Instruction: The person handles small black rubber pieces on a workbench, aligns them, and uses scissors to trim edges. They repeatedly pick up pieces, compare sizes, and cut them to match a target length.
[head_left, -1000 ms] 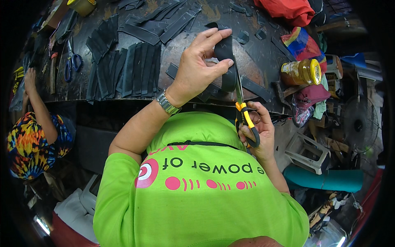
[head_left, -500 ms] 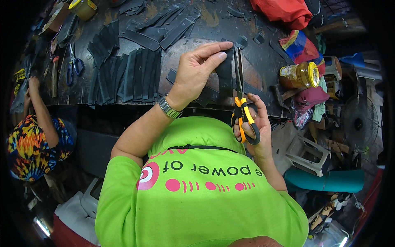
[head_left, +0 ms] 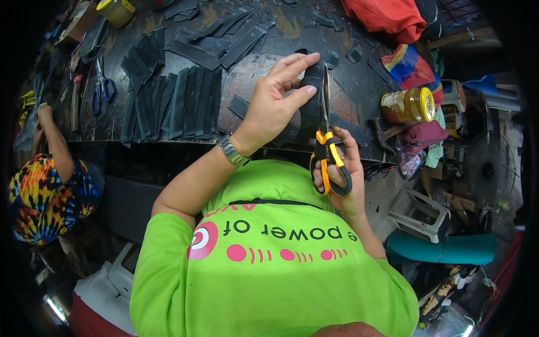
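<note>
A dark strip of leather-like material (head_left: pixel 310 112) stands on the table's near part, its length running away from me. My left hand (head_left: pixel 275 100) holds it from the left, thumb on its face and fingers near its far end. In my right hand (head_left: pixel 352 182) is a pair of scissors (head_left: pixel 323 147) with orange and black handles, fingers through the loops. The narrow blades point away from me along the strip's right edge, nearly together. Whether they bite into the material cannot be made out.
Dark strips (head_left: pixel 191 101) lie in rows left of my hands, with more piled behind. Blue-handled scissors (head_left: pixel 103 90) rest further left. A yellow-lidded jar (head_left: pixel 409 105) and a hammer (head_left: pixel 387 135) are at the right edge. Another person's arm (head_left: pixel 56 140) reaches in at far left.
My left thumb has slid nearer along the strip and the fingers have spread. The scissors have shifted slightly left, and their blades are closer together.
</note>
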A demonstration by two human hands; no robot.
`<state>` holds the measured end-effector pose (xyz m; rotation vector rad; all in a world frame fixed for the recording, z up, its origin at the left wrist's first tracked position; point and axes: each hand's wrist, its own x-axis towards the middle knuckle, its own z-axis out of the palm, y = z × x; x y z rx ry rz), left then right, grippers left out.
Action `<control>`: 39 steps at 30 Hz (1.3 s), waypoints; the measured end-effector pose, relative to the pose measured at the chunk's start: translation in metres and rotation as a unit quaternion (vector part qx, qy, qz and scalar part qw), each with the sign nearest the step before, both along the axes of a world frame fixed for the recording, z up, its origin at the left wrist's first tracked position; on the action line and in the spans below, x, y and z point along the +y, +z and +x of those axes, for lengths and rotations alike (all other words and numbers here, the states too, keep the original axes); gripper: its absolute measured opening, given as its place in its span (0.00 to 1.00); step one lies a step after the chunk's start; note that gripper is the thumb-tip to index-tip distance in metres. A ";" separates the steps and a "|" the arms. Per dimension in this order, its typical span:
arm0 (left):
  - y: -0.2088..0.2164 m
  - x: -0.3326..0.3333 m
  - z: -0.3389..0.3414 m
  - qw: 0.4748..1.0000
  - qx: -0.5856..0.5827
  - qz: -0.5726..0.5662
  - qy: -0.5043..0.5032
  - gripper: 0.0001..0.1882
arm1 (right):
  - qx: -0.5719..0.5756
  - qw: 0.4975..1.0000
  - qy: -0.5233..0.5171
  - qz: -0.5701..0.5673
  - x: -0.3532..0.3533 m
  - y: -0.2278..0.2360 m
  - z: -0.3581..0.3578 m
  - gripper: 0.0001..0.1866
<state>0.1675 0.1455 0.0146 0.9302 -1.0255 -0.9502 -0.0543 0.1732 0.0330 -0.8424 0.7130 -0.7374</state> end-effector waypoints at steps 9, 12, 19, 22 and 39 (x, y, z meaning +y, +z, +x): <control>0.003 0.003 -0.002 0.993 0.112 0.029 0.020 0.27 | 0.052 0.997 -0.030 -0.048 -0.006 0.002 0.000 0.44; 0.008 0.004 0.004 0.977 0.212 0.037 -0.013 0.25 | 0.143 0.974 -0.072 -0.162 -0.032 0.010 -0.008 0.38; 0.019 0.008 0.022 0.965 0.263 -0.006 0.003 0.14 | 0.358 0.853 -0.014 -0.380 -0.113 0.022 0.018 0.27; 0.026 0.016 0.029 0.961 0.272 -0.047 0.004 0.14 | 0.450 0.781 0.027 -0.433 -0.140 0.021 0.054 0.27; 0.039 0.015 0.037 0.980 0.198 -0.026 0.000 0.26 | 0.520 0.673 0.021 -0.526 -0.176 0.019 0.141 0.27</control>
